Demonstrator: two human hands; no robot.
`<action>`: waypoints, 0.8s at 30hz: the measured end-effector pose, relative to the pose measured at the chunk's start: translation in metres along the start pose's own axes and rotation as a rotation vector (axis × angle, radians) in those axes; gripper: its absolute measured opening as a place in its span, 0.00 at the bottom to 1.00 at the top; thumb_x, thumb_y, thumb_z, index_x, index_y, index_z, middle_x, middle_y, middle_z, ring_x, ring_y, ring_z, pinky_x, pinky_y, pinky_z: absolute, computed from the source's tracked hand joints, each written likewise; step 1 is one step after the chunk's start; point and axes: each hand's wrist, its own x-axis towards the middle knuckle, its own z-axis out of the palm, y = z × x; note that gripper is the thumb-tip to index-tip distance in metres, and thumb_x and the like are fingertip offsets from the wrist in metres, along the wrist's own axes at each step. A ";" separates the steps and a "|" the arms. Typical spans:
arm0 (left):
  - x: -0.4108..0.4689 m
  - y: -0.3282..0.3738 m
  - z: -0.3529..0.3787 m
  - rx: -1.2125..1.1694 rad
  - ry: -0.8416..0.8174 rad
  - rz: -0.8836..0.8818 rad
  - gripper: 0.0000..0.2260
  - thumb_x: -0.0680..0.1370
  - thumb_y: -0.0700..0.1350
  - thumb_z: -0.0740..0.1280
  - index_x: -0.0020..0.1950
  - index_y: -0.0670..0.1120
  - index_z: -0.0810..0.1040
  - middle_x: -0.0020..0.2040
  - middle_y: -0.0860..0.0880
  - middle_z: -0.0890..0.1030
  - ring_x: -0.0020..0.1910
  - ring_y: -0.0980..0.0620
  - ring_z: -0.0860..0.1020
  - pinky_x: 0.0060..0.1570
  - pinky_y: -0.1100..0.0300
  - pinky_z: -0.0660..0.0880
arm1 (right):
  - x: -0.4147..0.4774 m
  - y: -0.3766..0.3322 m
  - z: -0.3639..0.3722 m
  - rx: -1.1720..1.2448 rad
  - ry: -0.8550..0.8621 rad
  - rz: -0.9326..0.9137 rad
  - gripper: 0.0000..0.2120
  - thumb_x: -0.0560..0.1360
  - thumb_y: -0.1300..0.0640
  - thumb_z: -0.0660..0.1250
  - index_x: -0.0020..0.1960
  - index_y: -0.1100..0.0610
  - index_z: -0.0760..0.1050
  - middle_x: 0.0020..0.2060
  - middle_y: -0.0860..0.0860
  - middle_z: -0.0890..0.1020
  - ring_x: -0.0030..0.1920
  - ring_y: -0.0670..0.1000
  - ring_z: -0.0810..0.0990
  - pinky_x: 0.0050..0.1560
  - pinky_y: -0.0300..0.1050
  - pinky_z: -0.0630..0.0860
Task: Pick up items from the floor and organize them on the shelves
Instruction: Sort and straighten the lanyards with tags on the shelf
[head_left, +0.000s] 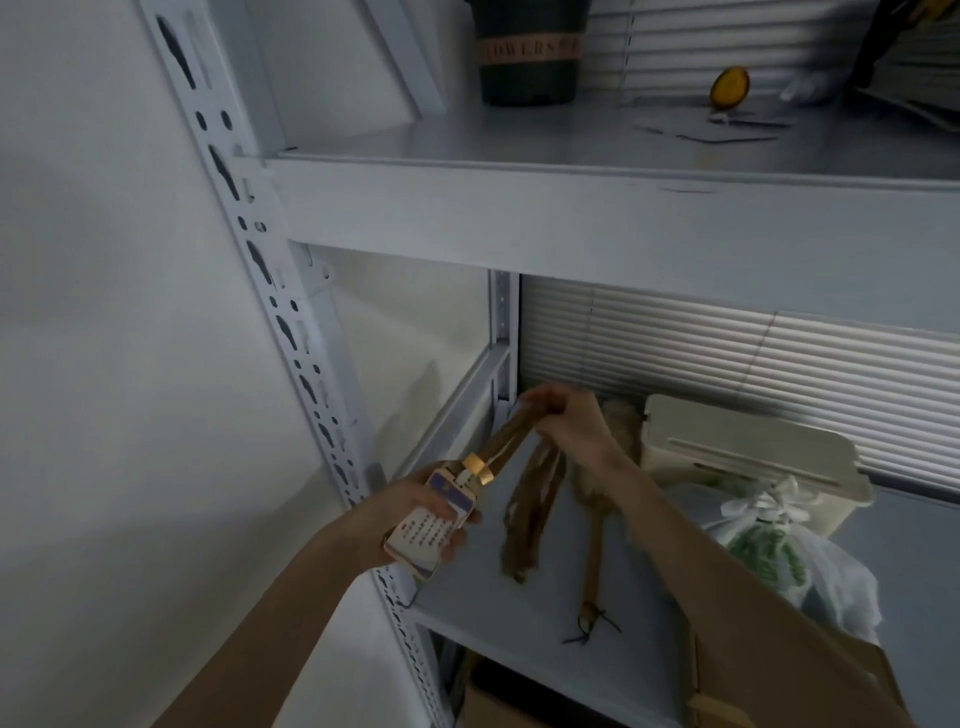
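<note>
My left hand (400, 519) grips a small white card holder (435, 525) with rows of printed marks and a gold clip at its top. A brown lanyard strap (511, 434) runs from that clip up to my right hand (563, 418), which pinches the strap's far end. More loops of the brown strap (530, 512) hang down from my right hand over the middle shelf (524, 623). Both hands are held at the shelf's left front corner, just above its surface.
A wooden spoon-like stick (589, 561) with a cord lies on the middle shelf. Behind it sit a cream plastic box (748, 447) and a tied plastic bag (769, 540). The upper shelf (571, 145) holds a dark flower pot (530, 52) and a yellow disc (730, 85). A perforated white upright (270, 270) stands left.
</note>
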 end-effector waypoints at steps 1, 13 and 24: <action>-0.002 -0.003 0.001 -0.019 0.019 0.016 0.18 0.75 0.27 0.60 0.58 0.45 0.75 0.42 0.37 0.83 0.32 0.43 0.80 0.28 0.56 0.79 | 0.005 -0.007 -0.006 -0.029 -0.012 -0.017 0.16 0.71 0.74 0.66 0.50 0.56 0.82 0.43 0.52 0.84 0.42 0.48 0.82 0.44 0.42 0.80; 0.004 -0.008 0.015 -0.156 -0.050 0.068 0.26 0.66 0.30 0.67 0.64 0.41 0.72 0.51 0.31 0.79 0.36 0.38 0.81 0.32 0.51 0.80 | -0.009 0.027 -0.046 -0.613 -0.581 0.087 0.47 0.69 0.46 0.77 0.79 0.52 0.56 0.74 0.49 0.67 0.73 0.50 0.66 0.73 0.42 0.61; 0.007 0.001 0.010 0.147 -0.089 0.160 0.27 0.67 0.33 0.68 0.66 0.41 0.72 0.58 0.35 0.82 0.47 0.37 0.83 0.48 0.48 0.81 | -0.024 0.013 -0.009 0.333 -0.479 0.196 0.09 0.69 0.60 0.69 0.47 0.62 0.84 0.49 0.60 0.85 0.55 0.56 0.83 0.61 0.51 0.77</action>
